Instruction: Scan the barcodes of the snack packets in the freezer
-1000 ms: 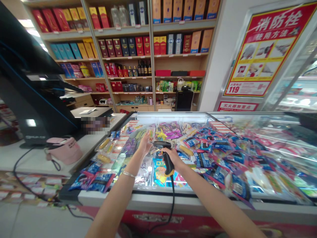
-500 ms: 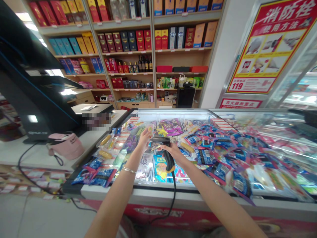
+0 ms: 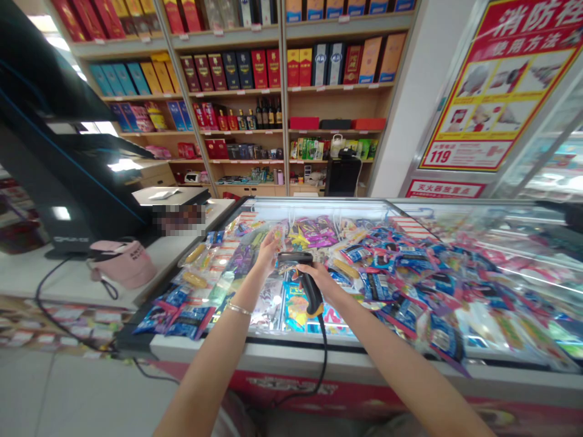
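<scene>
My right hand is wrapped round the grip of a black and yellow barcode scanner, whose head points left toward my left hand. In my left hand the fingers are closed on a small clear snack packet, partly hidden by the fingers. Both hands are over the glass top of a chest freezer. Beyond them lie purple snack packets, and to the right is a heap of blue packets. A packed corn cob lies close to my right hand.
The scanner's cable hangs over the freezer's front edge. At left, a counter holds a pink cap-like item and a black checkout screen stand. Shelves of boxes stand behind. More blue packets lie at the front left corner.
The view has shifted slightly. Both hands keep their holds, the scanner staying beside the packet with almost no movement.
</scene>
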Available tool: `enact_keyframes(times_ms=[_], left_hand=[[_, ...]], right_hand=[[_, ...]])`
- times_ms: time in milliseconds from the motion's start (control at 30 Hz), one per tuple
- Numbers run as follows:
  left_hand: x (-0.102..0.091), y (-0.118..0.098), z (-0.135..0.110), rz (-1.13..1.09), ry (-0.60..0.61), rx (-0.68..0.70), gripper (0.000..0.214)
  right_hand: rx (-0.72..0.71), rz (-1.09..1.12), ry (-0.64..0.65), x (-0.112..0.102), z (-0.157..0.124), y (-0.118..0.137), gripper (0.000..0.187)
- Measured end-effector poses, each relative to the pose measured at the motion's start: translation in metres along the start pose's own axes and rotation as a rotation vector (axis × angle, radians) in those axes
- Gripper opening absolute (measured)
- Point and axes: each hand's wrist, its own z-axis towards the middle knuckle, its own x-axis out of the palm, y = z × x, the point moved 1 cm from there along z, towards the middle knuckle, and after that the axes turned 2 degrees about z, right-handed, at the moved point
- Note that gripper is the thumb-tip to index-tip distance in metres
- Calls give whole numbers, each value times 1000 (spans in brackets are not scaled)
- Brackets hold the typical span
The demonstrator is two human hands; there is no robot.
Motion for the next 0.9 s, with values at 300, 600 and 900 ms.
enact_keyframes(times_ms=[300,600,900], left_hand=[[2,-3,-3,-8,8,-10,46],[7,-9,-7,-18,-20,-70,48],[4,-6,-5,-37,-24,-37,56]], right_hand=[[-22,27,-5,0,2,-3,24],[-33,34,0,-2,4,-5,22],[-32,-4,-34,-2,0,-1,18]])
